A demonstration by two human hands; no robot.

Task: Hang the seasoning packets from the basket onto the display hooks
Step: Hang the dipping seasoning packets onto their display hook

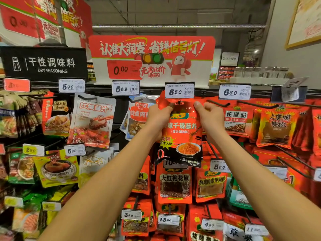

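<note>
Both hands, left hand [157, 117] and right hand [209, 117], pinch the top corners of a red-and-black seasoning packet [181, 136] printed "干碟蘸料", "高辣", held just under the "8.50" price tag [179, 90], near the "DRY SEASONING" sign [43, 64].

Bright, even store light falls from overhead, and shadows are soft and faint. Colours run saturated, red above all. Glossy packets [180, 136] throw small patches of glare. The wide lens bends the top rail [178, 26] and stretches the forearms at the lower edge. The centre is fairly sharp; the left-edge packets [10, 119] and far corners smear into blur.
</note>
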